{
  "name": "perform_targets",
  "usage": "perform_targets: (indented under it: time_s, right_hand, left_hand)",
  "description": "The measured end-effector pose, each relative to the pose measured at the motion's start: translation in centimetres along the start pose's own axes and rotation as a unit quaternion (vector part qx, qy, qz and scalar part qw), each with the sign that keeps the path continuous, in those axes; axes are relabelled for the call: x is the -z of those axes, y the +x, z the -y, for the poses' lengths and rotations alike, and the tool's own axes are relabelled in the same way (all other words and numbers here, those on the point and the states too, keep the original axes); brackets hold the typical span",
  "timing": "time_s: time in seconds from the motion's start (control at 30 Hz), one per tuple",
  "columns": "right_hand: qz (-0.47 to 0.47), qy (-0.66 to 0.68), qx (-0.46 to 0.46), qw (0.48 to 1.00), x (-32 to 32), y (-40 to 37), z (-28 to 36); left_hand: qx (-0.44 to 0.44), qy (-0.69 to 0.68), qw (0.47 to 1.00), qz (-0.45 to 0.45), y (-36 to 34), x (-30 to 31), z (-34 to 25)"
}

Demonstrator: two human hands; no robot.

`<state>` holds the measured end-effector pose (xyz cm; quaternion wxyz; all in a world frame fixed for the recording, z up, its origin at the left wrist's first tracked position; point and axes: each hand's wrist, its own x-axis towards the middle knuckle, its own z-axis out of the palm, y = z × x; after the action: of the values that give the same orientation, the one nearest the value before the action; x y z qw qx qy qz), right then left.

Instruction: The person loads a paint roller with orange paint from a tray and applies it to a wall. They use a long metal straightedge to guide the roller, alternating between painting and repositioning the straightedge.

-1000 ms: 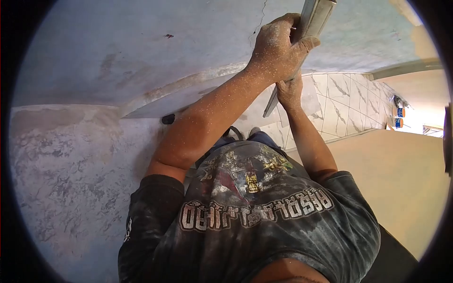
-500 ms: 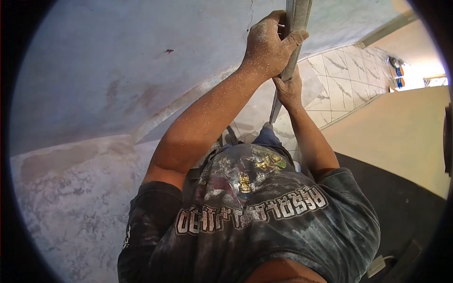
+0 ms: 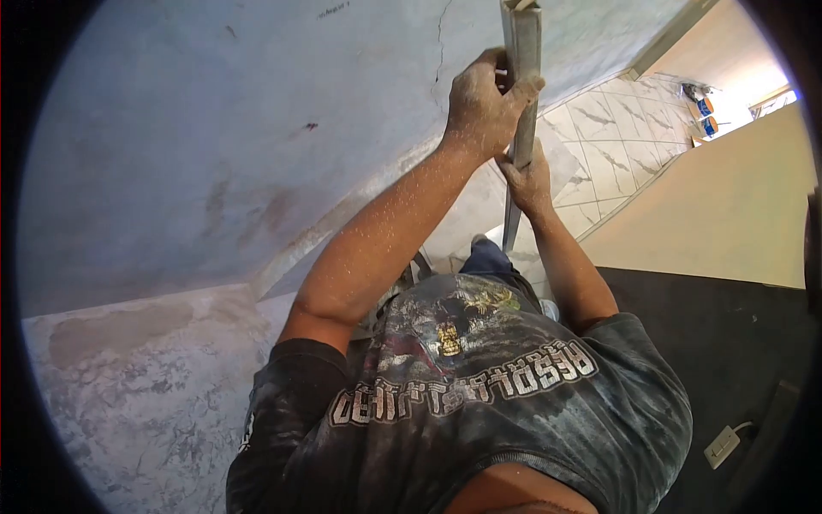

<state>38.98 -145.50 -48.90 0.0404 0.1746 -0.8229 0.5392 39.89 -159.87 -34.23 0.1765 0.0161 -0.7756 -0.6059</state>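
Observation:
A long grey metal bar (image 3: 525, 43) with a hollow-looking top end stands nearly upright in front of me, close to the wall. My left hand (image 3: 486, 103) is closed round its upper part, the thumb lying across the bar's face. Lower down, my right hand (image 3: 529, 182) grips the same bar, its fingers partly hidden behind it. Pale dust and specks cover both hands and forearms. Below my right hand the bar narrows from view towards the floor.
On the left is a blue-grey wall (image 3: 171, 128) with a thin crack and stains. Marble-look tiles (image 3: 599, 128) cover the floor. Blue-and-orange containers (image 3: 707, 116) stand far right. A white power outlet (image 3: 722, 447) with a cord sits on a dark surface (image 3: 685, 343) at lower right.
The bar and both hands sit slightly lower in view, and the bar's top end now shows. My view has shifted, bringing the power outlet more fully into sight. Both hands keep their grip.

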Motion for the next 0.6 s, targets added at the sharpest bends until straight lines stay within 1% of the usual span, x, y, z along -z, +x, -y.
perform_targets:
  time_s: [0.03,0.07,0.1,0.13,0.17,0.2,0.23,0.27,0.33,0.43,0.5,0.53,0.6]
  right_hand:
    - [0.012,-0.017,-0.003,1.0,0.6,0.2,0.3]
    - [0.015,-0.011,-0.017,1.0,0.9,-0.1,-0.4]
    - [0.015,-0.029,-0.026,0.999,1.1,-0.4,-0.7]
    - [0.013,-0.03,-0.035,0.999,1.4,-0.7,-1.7]
    - [0.004,-0.057,-0.02,0.998,1.3,-1.1,-3.7]
    - [0.038,-0.033,-0.048,0.998,1.9,-1.5,-4.4]
    - [0.034,-0.04,-0.045,0.998,2.6,-2.1,-4.1]
    - [0.033,-0.02,-0.062,0.997,3.3,-2.7,-4.1]
    - [0.037,0.003,-0.076,0.996,4.1,-4.2,-6.2]
    - [0.048,0.003,-0.078,0.996,5.5,-5.6,-10.2]
    - [0.12,-0.081,-0.135,0.98,5.9,-6.9,-12.4]
    - [0.122,-0.073,-0.133,0.981,6.0,-7.4,-13.8]
    - [0.161,-0.074,-0.147,0.973,5.7,-7.8,-16.3]
  left_hand:
    - [-0.01,-0.004,1.0,-0.005,0.5,-0.2,0.0]
    - [0.001,0.003,1.0,-0.021,0.4,-0.7,0.1]
    - [0.001,0.05,0.998,-0.026,0.6,-1.2,1.1]
    - [0.025,0.045,0.999,-0.007,0.6,-1.5,1.2]
    - [0.015,0.052,0.998,-0.013,0.4,-1.9,1.6]
    - [0.021,0.03,0.999,-0.019,0.3,-2.3,1.3]
    - [0.022,0.021,0.999,-0.015,0.3,-2.6,1.3]
    - [0.025,-0.003,1.0,-0.018,0.2,-2.9,0.9]
    - [-0.003,0.01,0.999,-0.033,0.5,-3.6,1.2]
    - [-0.002,-0.001,0.998,-0.058,1.1,-4.9,2.4]
    - [0.042,-0.009,0.998,-0.052,1.1,-5.0,3.1]
    - [0.041,-0.001,0.998,-0.055,1.1,-5.1,3.4]
    - [0.035,-0.014,0.995,-0.089,1.4,-5.4,3.7]
